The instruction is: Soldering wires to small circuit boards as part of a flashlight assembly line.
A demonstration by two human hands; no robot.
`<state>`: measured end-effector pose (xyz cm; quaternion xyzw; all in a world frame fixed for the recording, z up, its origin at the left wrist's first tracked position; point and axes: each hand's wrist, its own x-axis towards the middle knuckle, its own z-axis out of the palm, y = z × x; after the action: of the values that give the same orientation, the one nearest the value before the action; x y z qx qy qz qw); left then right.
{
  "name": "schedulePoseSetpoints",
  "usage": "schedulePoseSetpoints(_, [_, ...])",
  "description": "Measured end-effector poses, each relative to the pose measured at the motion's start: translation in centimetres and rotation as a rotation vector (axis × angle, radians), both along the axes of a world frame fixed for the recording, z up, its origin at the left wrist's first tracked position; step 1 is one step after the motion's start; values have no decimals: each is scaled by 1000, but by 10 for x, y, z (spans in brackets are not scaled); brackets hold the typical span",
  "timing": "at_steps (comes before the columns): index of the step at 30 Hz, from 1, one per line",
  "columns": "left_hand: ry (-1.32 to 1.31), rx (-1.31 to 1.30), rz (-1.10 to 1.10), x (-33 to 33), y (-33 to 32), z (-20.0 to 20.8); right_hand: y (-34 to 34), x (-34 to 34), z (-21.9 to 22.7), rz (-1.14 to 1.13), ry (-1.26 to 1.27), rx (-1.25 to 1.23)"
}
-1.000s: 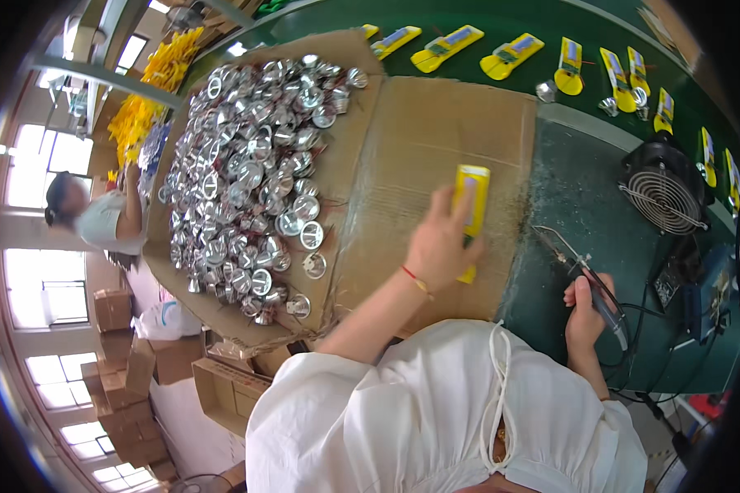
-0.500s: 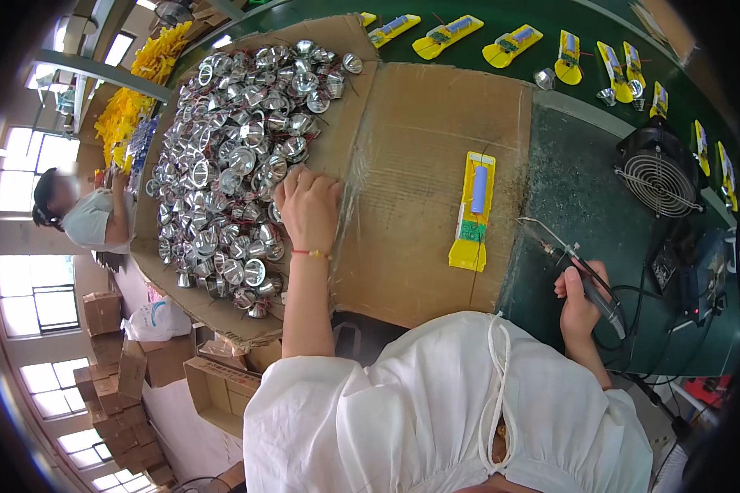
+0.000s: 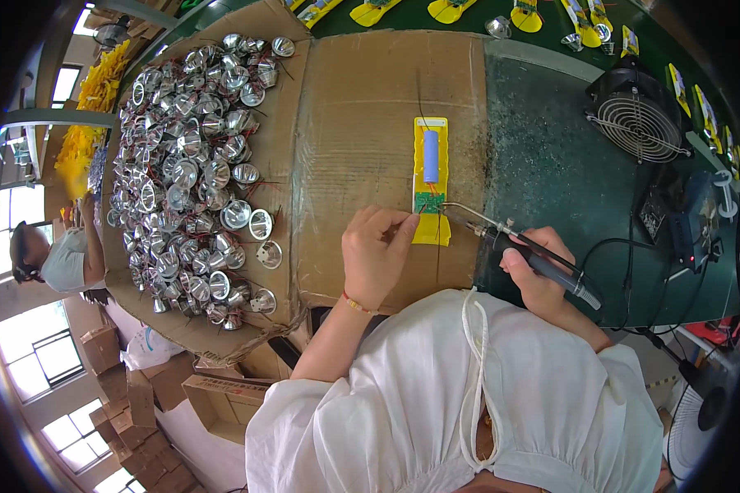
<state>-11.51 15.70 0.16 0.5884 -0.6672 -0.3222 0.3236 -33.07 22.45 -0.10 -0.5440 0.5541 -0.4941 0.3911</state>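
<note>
My right hand [image 3: 541,267] grips a soldering iron [image 3: 543,267] with a dark handle and a thin metal tube along it. Its tip end meets the green circuit board [image 3: 429,203] on a yellow plastic housing [image 3: 432,234], which lies on the cardboard. A blue cylindrical battery [image 3: 431,156] sits in that housing above the board, with thin wires running from it. At the board's left edge my left hand [image 3: 376,253] pinches thumb and forefinger together; what lies between them is too small to make out.
Shiny reflector cups [image 3: 185,172] with wires are heaped on cardboard at the left. More yellow housings [image 3: 526,16] line the far edge. A fan with a wire guard [image 3: 640,123] and a blue soldering station [image 3: 692,226] stand at right. A person [image 3: 62,255] works at far left.
My left hand has left the reflector heap and come to the circuit board. The soldering iron has moved left onto the board. The view has shifted, and some reflectors lie differently.
</note>
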Motion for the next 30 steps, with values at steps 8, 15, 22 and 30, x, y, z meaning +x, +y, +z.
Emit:
schedulePoseSetpoints(8, [78,86,-1,-3,6,-4,-3,5,-1,-6,-31,19])
schedulePoseSetpoints(15, [121,20,6,-3,7,-4,0,5,-1,-1,-79,46])
schedulePoseSetpoints(22, [102,-3,2,-4,7,-6,-1,7,-2,23,-105,4])
schedulePoseSetpoints(30, [101,-7,1,-5,7,-7,-1,8,-3,0,-86,69])
